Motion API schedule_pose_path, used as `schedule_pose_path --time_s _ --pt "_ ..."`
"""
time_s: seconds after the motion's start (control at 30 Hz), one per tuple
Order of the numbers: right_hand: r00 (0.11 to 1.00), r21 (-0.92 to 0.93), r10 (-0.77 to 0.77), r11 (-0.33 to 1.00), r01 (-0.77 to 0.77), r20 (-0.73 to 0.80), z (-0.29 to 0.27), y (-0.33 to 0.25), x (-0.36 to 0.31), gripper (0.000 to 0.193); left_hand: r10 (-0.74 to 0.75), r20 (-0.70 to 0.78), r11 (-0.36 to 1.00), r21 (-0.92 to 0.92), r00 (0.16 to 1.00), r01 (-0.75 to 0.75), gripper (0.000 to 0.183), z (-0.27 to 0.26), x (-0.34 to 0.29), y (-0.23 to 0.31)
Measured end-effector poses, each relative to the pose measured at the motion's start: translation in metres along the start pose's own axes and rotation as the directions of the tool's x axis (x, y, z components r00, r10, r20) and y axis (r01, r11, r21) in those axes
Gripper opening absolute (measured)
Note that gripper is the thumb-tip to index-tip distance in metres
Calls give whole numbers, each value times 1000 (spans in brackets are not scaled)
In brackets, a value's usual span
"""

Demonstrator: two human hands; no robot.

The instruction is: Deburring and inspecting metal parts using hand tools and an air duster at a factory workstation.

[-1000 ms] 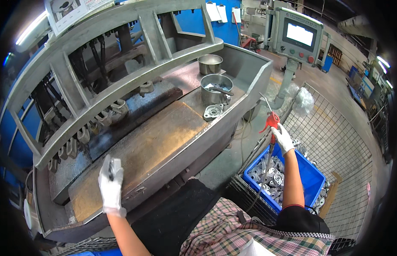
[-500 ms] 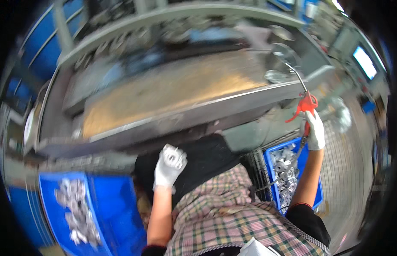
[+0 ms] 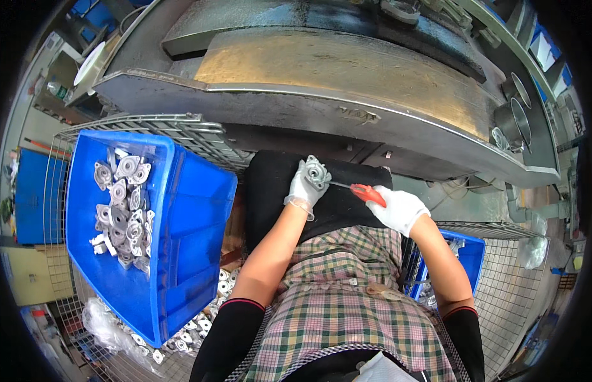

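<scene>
Left hand [image 3: 306, 189] and right hand [image 3: 399, 210] wear white gloves [image 3: 407, 215]. Sleeves [image 3: 222, 337] are black (thin red edging [image 3: 243, 300] at cuffs). Apron [image 3: 334, 293] is pink-green-cream plaid, trimmed in small dark-and-white check.

- Grey metal counter [image 3: 353, 63], brown-stained on top, sweeping across twelve o'clock.
- Grey-green floor [image 3: 477, 207] over at three.
- Blue panel [image 3: 32, 207] at nine, yellow panel [image 3: 28, 274] nearer eight.

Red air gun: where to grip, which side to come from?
I'd take the red air gun by its thick red end, from the right, where the right hand holds it. Its thin nozzle points left toward the metal casting in the left hand, so likely a poor grip.
</scene>
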State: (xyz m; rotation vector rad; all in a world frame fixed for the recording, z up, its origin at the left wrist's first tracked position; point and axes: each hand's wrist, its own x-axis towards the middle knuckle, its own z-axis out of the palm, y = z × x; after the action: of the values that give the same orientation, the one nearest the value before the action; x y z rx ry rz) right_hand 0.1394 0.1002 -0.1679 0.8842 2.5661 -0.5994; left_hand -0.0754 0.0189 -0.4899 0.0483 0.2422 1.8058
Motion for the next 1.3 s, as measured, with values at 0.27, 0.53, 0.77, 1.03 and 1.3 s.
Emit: schedule_pose_path --time_s 0.27,0.53,0.77,1.03,1.3 --pt "996 -70 15 998 -9 82 -5 -21 16 38 -85 -211 976 -213 974 39 49 29 -13 8" --pt "997 -91 -19 996 26 75 -5 -30 26 38 -61 -367 982 -188 928 -9 43 76 -15 10" --pt "997 -109 -19 994 28 78 -5 -35 29 39 -56 -380 969 -244 923 -42 50 62 -16 11" --pt "997 -125 14 992 -4 76 -6 -23 31 39 31 -306 992 -108 952 -67 48 66 -15 11" --pt "996 -133 35 991 -23 88 -7 -21 31 39 240 -100 947 246 966 -209 49 -18 6 -9"
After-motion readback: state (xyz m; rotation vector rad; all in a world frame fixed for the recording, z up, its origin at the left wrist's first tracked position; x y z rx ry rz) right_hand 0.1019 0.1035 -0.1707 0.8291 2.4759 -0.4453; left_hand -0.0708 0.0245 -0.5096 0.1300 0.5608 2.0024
